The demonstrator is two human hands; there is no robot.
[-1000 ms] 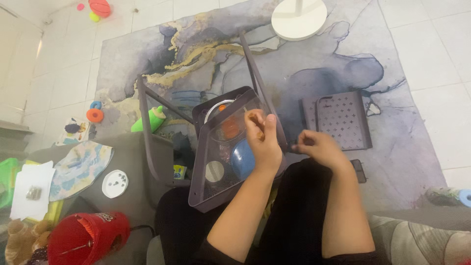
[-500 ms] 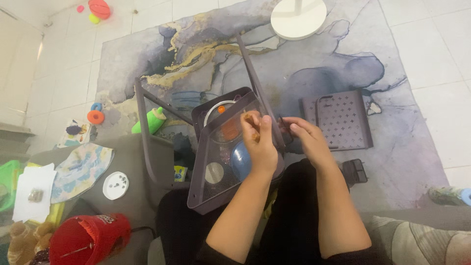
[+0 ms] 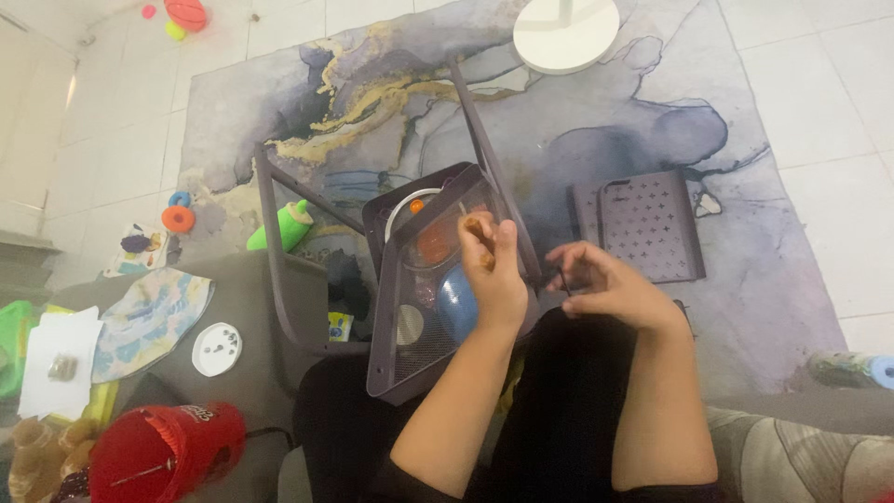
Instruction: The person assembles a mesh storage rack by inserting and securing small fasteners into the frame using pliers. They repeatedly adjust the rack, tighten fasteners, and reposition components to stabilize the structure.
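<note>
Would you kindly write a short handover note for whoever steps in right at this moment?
Left hand: closed on a small brown tool, resting on the rim of the grey mesh basket, which lies tilted across the lap.
Right hand: fingers pinch a small dark part just right of the basket, clear of it.
Grey metal frame lies on the patterned rug, against the basket. A second perforated grey panel lies flat on the rug, unattached. Small white dish of tiny parts sits to the left.
The pinched part is not yet fitted.
</note>
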